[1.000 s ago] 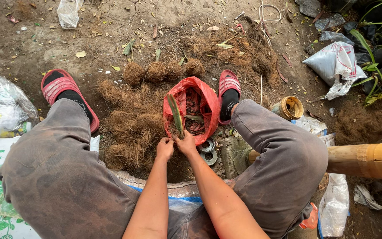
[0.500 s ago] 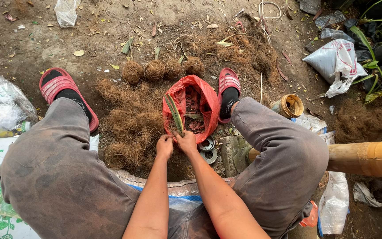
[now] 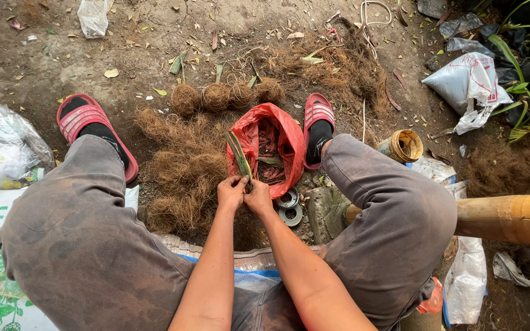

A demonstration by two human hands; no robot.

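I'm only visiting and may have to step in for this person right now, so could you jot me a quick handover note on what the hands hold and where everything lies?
Left hand and right hand are pressed together, both gripping the base of a green leafy cutting that points up and away.
Loose brown fibre lies heaped on the ground left of the hands; an open red plastic bag sits just beyond them.
Done: four fibre-wrapped balls stand in a row behind the heap.
Left: the held cutting has no fibre wrap visible yet.
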